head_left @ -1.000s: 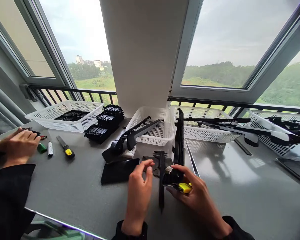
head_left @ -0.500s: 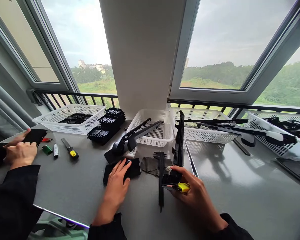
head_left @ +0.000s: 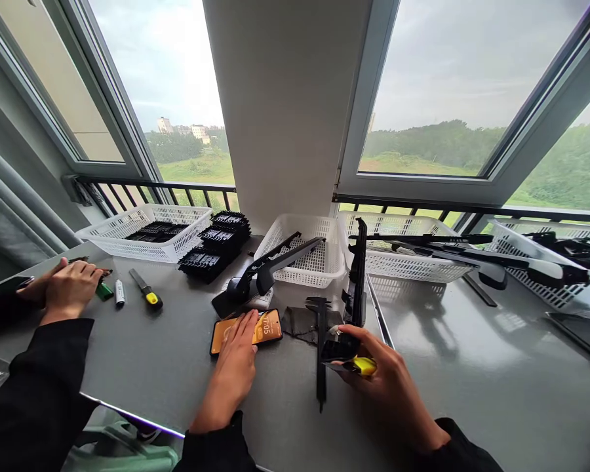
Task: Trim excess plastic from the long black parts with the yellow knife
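While the left hand [head_left: 236, 370] lies, grip spread, across the lit smartphone [head_left: 269, 326], apparently to tap it, the head view shows the right hand [head_left: 387, 373], its grip pinching a long black plastic part [head_left: 357, 275] and a yellow handle [head_left: 364, 366], probably to steady both; the part extends toward twelve o'clock from that grip, a vernier caliper [head_left: 321, 357] at nine.

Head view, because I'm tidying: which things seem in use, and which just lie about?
Likely in use:
long black part, in right hand
yellow item, likewise
phone, under left hand

Apparently lying about, untouched:
white marker
black-and-yellow tool
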The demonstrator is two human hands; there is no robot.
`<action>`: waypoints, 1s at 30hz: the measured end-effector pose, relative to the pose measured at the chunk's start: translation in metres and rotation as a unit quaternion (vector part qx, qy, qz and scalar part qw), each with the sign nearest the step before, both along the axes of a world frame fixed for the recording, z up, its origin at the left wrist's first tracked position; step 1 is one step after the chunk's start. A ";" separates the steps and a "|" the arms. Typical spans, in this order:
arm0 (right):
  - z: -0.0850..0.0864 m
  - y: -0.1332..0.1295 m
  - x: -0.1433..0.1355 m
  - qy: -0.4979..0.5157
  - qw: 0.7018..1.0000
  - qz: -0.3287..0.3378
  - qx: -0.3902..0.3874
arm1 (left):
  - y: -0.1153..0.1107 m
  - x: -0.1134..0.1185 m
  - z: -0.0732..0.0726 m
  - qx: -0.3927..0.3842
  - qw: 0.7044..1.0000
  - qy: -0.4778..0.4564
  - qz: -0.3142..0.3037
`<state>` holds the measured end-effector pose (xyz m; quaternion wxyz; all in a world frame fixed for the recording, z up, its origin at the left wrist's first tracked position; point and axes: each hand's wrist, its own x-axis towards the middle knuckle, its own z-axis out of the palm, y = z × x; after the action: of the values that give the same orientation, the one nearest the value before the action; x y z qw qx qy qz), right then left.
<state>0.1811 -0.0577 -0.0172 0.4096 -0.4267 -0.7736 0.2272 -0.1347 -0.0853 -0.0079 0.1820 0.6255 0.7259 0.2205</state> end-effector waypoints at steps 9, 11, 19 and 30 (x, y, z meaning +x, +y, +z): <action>0.023 -0.007 -0.004 0.041 0.999 -0.004 0.016 | -0.025 0.083 0.055 -0.022 0.917 -0.359 -0.170; 0.027 -0.009 -0.005 0.042 0.999 -0.001 0.029 | -0.021 0.097 0.058 -0.056 0.851 -0.485 -0.194; 0.032 -0.011 0.000 -0.010 0.999 0.023 0.025 | -0.003 0.109 0.041 -0.078 0.829 -0.532 -0.154; 0.032 -0.011 0.003 -0.021 0.999 -0.029 -0.036 | 0.002 0.130 0.040 -0.111 0.833 -0.529 -0.118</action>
<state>0.1838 -0.0683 0.0147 0.3843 -0.4680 -0.7605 0.2343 -0.0044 -0.0836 0.0323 0.6312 0.4701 0.4585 0.4128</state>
